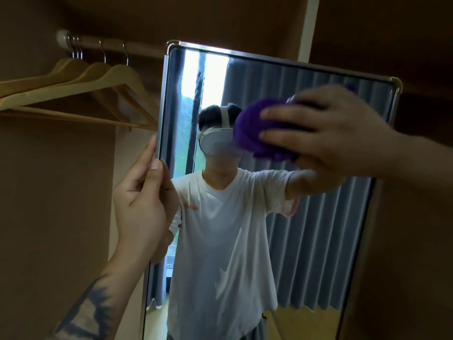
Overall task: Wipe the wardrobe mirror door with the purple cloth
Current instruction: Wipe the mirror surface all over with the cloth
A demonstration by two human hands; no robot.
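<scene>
The tall mirror door (pixel 318 241) with a silver metal frame fills the middle and right of the view. My right hand (pixel 326 133) presses a bunched purple cloth (pixel 250 128) against the glass in the upper right part of the mirror, fingers spread over it. My left hand (pixel 144 200) grips the mirror's left frame edge at mid height, thumb on the front and fingers behind. The glass reflects a person in a white T-shirt wearing a headset.
Several wooden hangers (pixel 81 92) hang from a rail (pixel 110 44) at the upper left inside the brown wardrobe. Brown wardrobe panels stand left (pixel 49 217) and right (pixel 411 241) of the mirror. Grey curtains and a bright window show in the reflection.
</scene>
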